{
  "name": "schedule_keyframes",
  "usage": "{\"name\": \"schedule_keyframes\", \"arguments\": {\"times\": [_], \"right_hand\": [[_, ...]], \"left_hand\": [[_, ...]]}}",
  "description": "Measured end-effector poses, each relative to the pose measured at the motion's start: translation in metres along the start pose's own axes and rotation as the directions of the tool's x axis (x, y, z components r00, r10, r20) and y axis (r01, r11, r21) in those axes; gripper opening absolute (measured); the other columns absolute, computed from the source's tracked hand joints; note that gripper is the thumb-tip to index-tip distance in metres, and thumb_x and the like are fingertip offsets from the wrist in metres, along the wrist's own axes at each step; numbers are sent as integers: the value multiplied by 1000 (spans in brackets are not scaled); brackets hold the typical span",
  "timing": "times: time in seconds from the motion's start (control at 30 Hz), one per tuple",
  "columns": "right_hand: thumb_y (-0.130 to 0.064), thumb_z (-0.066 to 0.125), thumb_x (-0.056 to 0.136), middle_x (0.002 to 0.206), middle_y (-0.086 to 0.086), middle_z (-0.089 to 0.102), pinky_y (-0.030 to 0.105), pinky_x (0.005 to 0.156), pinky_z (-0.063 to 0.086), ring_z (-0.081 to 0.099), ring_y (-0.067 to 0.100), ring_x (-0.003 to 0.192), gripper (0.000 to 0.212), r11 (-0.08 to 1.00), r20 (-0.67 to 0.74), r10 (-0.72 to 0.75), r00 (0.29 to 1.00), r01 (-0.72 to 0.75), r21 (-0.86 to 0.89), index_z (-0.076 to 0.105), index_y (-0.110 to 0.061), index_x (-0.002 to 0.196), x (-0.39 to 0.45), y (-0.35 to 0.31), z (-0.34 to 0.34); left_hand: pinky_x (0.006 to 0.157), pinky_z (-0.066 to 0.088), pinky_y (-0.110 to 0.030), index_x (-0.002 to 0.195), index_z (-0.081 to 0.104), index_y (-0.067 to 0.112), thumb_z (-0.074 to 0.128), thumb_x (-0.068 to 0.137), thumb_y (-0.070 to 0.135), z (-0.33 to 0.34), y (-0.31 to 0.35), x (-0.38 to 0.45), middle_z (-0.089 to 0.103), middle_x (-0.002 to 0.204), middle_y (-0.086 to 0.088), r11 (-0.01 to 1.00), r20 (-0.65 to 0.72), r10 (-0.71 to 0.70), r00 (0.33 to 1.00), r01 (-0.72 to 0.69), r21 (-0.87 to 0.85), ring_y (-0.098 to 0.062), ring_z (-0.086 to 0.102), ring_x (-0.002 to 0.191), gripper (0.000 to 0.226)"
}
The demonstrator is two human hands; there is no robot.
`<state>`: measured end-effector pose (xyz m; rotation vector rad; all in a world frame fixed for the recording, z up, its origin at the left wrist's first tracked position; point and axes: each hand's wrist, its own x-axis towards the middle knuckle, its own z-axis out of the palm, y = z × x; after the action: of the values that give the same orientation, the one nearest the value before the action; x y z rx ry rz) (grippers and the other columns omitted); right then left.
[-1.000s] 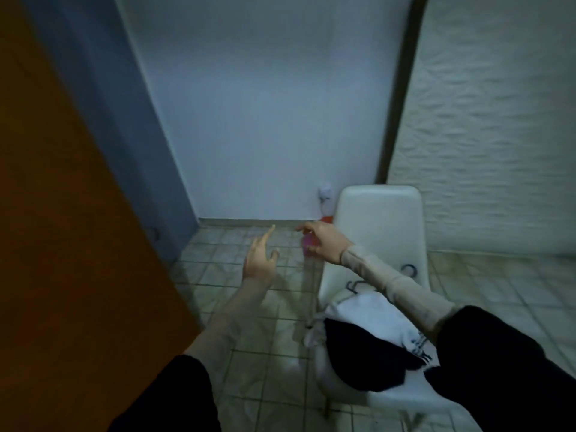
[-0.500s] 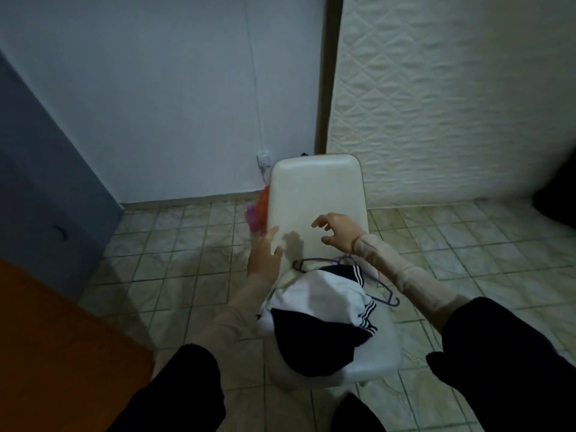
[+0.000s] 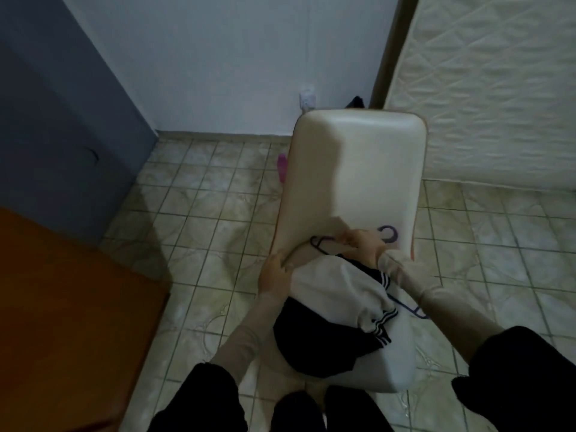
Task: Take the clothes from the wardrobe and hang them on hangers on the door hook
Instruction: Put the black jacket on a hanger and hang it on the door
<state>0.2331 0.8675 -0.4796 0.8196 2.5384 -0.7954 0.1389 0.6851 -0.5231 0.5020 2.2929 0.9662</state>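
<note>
A white and black garment (image 3: 339,304) with striped trim lies bunched in a heap on the seat of a cream chair (image 3: 358,169), in the lower centre of the frame. It looks like soft, light knit or jersey — likely to sag and slide out of shape when lifted, so the shoulders or collar seem the best place to take hold, with both hands spreading it. Partly beneath it lie thin wire-like hangers (image 3: 389,241), dark and purple, one hook curling just above the heap and another bar poking out at the heap's right edge. These look light and stiff, but easy to snag on cloth or on each other; the hook or neck is the sensible grip.

The right hand (image 3: 361,244) sits just above the garment, its fingers curled onto a hanger near the hook, apparently gripping it. The left hand (image 3: 276,274) touches the garment's left edge, where the seat meets the chair back; its fingers are bent over that edge, but whether they pinch cloth or merely press cannot be told.

Around the chair is tiled floor (image 3: 202,244). An orange-brown panel (image 3: 62,307) fills the lower left, and a quilted mattress (image 3: 498,88) stands in the upper right.
</note>
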Motion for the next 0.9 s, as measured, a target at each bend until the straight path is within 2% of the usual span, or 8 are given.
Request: {"name": "schedule_keyframes", "arguments": {"times": [0.13, 0.23, 0.37, 0.43, 0.5, 0.6, 0.7, 0.9], "right_hand": [[-13, 60, 86, 127, 10, 57, 30, 96, 40, 53, 25, 117, 37, 992, 10, -22, 1000, 21, 126, 53, -7, 122, 43, 8, 42], [-19, 60, 87, 126, 8, 56, 33, 96, 42, 52, 22, 116, 37, 991, 65, -50, 997, 41, 125, 52, -12, 123, 70, 10, 89], [-35, 61, 86, 135, 7, 48, 35, 99, 39, 46, 24, 122, 55, 997, 130, -47, 990, 38, 68, 41, -16, 134, 101, 9, 142], [-44, 64, 81, 140, 8, 43, 37, 101, 39, 43, 26, 126, 71, 998, 106, -36, 994, 31, 45, 32, -18, 139, 109, 9, 166], [-50, 64, 78, 141, 8, 42, 39, 101, 38, 42, 27, 127, 80, 998, 66, -23, 998, 27, -62, 27, -20, 141, 115, 11, 188], [-47, 52, 84, 126, 7, 57, 37, 93, 42, 54, 26, 113, 54, 965, -6, -39, 999, 36, -260, 41, -22, 131, 121, 18, 212], [-30, 48, 89, 110, 7, 65, 36, 82, 45, 60, 27, 102, 24, 975, -54, -48, 997, 35, -221, 59, -19, 108, 116, 22, 217], [-23, 54, 88, 107, 15, 64, 38, 86, 44, 59, 32, 103, 23, 994, -133, -103, 986, 99, -39, 65, -10, 103, 110, 16, 171]], "left_hand": [[93, 42, -32, 126, 54, 6, 45, 90, 4, 16, -44, 39, 56, 122, -16, 994, -30, -105, 994, 105, -21, -30, 53, 113, 37], [89, 42, -29, 125, 54, 8, 44, 88, 9, 33, -79, 61, 55, 121, -17, 995, 5, -102, 995, 102, 20, -30, 53, 113, 38], [88, 49, -42, 116, 61, 14, 33, 76, 37, 56, -122, 86, 62, 113, -11, 996, 63, -49, 997, 43, 84, -30, 55, 106, 54], [88, 49, -46, 119, 61, 19, 38, 80, 36, 66, -149, 98, 61, 117, -10, 992, 104, -40, 994, 27, 121, -31, 54, 111, 48], [101, 42, -43, 127, 55, 14, 50, 81, 25, 72, -162, 102, 54, 130, -12, 996, 150, -22, 988, 8, 90, -28, 47, 122, 48], [100, 40, -29, 128, 53, 10, 61, 79, 22, 80, -167, 95, 57, 128, -11, 999, 204, 34, 978, -39, 20, -24, 51, 119, 52], [70, 39, -5, 117, 63, 9, 66, 80, 10, 90, -175, 87, 67, 103, -7, 998, 151, 61, 987, -61, -2, -21, 61, 92, 37], [63, 39, -2, 97, 70, 3, 70, 80, 16, 77, -146, 88, 71, 90, -8, 993, -13, 66, 998, -67, -97, -15, 61, 80, 22]]}}
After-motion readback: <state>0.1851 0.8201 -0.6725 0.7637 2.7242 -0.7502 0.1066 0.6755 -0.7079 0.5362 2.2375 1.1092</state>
